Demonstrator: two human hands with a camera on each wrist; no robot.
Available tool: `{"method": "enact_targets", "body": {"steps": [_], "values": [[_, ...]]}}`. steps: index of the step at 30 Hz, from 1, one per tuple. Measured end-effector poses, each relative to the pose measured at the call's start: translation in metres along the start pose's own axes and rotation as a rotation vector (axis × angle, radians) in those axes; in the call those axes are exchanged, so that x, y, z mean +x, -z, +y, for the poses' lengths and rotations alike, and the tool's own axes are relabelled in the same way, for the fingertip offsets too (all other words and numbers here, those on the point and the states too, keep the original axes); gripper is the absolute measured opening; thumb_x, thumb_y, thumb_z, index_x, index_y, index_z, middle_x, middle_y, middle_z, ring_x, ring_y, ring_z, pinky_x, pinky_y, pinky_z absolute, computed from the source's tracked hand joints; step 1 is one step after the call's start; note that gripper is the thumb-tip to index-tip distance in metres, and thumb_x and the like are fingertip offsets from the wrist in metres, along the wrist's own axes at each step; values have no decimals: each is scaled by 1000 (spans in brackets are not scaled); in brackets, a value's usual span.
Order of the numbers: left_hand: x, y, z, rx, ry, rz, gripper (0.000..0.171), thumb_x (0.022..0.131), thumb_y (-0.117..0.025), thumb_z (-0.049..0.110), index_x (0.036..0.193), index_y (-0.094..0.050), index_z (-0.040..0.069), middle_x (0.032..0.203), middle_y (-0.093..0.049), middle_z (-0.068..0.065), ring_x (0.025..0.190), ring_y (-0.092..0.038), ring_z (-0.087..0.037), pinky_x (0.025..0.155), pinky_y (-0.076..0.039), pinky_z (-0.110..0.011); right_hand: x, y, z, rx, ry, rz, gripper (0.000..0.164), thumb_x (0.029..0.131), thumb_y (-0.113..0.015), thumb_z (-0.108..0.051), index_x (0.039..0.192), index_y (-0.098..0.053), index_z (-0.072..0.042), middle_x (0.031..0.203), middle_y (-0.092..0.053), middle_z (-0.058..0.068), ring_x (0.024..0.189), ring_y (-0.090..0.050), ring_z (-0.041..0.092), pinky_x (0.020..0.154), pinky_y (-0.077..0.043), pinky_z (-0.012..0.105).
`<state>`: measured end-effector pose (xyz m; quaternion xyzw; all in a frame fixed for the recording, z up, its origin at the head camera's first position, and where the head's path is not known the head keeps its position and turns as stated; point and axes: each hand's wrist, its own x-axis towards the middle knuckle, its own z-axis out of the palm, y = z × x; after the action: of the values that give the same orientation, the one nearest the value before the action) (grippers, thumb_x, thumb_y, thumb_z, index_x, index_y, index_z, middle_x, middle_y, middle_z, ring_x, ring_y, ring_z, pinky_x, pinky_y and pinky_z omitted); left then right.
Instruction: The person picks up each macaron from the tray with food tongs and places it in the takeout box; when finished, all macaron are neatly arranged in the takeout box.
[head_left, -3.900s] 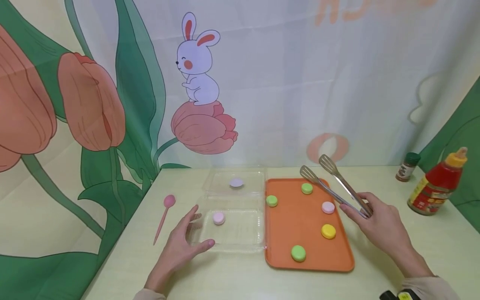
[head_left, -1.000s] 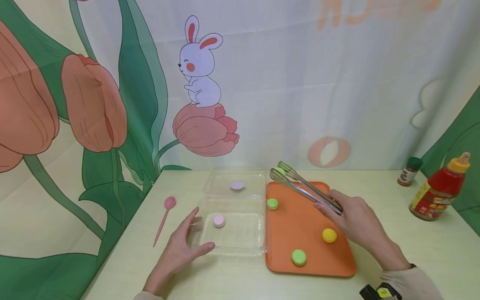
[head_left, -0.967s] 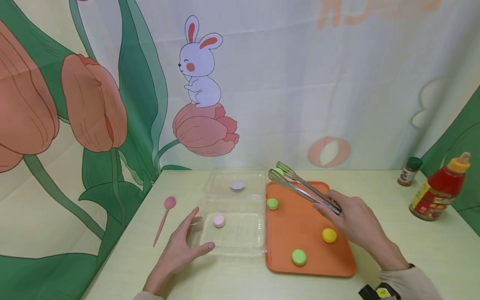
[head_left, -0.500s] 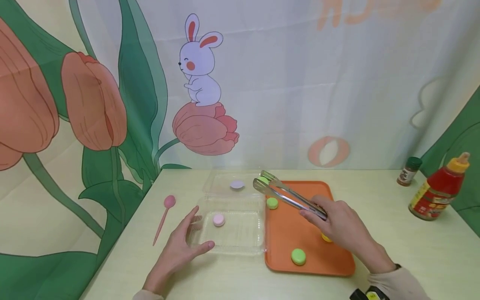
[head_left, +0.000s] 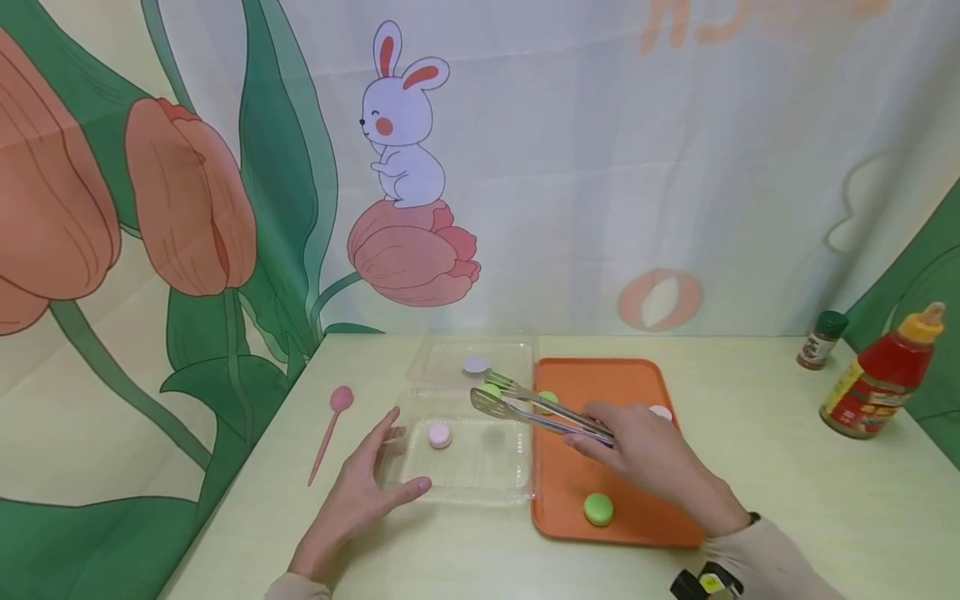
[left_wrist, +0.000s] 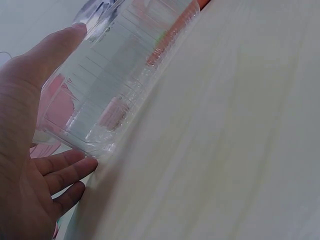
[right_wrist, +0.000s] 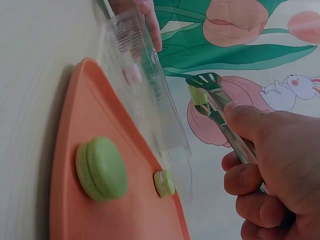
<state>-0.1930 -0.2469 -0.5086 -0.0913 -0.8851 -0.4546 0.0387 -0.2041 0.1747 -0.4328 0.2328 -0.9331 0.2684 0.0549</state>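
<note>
My right hand point(head_left: 641, 446) grips metal tongs point(head_left: 558, 414), whose tips pinch a green macaron point(right_wrist: 198, 95). In the head view, tongs and macaron are above the opened clear plastic container point(head_left: 465, 487), well clear of it in the right wrist view. Inside lies one pink macaron point(head_left: 439, 435). My left hand point(head_left: 360, 483) is spread at the container's near left corner, thumb at its front edge, fingers straight along its side. On the orange tray point(head_left: 566, 475) are green macarons point(head_left: 598, 509) and a pink macaron point(head_left: 660, 412), partly covered by my right hand.
A pink spoon point(head_left: 334, 429) lies left of the container. At the far right stand a red sauce bottle point(head_left: 877, 383) and a small green-capped jar point(head_left: 821, 340). An oval lilac patch point(head_left: 476, 365) shows on the container's lid. A printed curtain point(head_left: 547, 167) hangs behind the table.
The tongs, empty over the tray at first, have picked up the far green macaron. My right hand has carried it left and lower, over the container. My left hand stays put.
</note>
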Motion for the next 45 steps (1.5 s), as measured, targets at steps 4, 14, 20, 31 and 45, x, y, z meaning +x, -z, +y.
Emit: {"method": "enact_targets", "body": {"steps": [4,14,20,31,45], "values": [[1,1,1,-2,-6,-2,117,84,-98,47,177,-30,29,164,-56,-11,143,-64,-29,129,-32,-67,7,-3,-7,-9,6,-51,35,105,-74,-54,95,-64,-22,66,-45,-11,54,-40,5,52,-29,25],[1,1,0,-17,3,-18,117,84,-99,45,177,-30,28,165,-56,-10,144,-63,-28,131,-30,-67,19,-14,-23,-68,-31,-139,30,105,-77,-48,103,-74,-19,70,-55,-10,58,-47,8,53,-34,27],[1,2,1,-21,6,-15,117,84,-99,46,177,-30,32,165,-55,-10,145,-62,-28,130,-30,-68,25,-16,-28,-105,-11,-170,30,105,-78,-47,108,-79,-17,74,-60,-13,60,-52,8,53,-38,27],[1,2,0,-22,12,-12,118,83,-99,47,177,-30,31,165,-56,-10,146,-62,-29,131,-29,-68,30,-9,-46,-150,-10,-228,27,104,-80,-41,95,-65,-21,67,-54,-5,56,-48,10,51,-33,27],[1,2,0,-16,27,-13,119,82,-100,48,177,-28,35,164,-56,-8,146,-61,-28,131,-30,-67,35,-13,-50,-164,-23,-234,27,103,-82,-43,94,-66,-22,69,-54,-5,57,-47,10,51,-32,28]]}}
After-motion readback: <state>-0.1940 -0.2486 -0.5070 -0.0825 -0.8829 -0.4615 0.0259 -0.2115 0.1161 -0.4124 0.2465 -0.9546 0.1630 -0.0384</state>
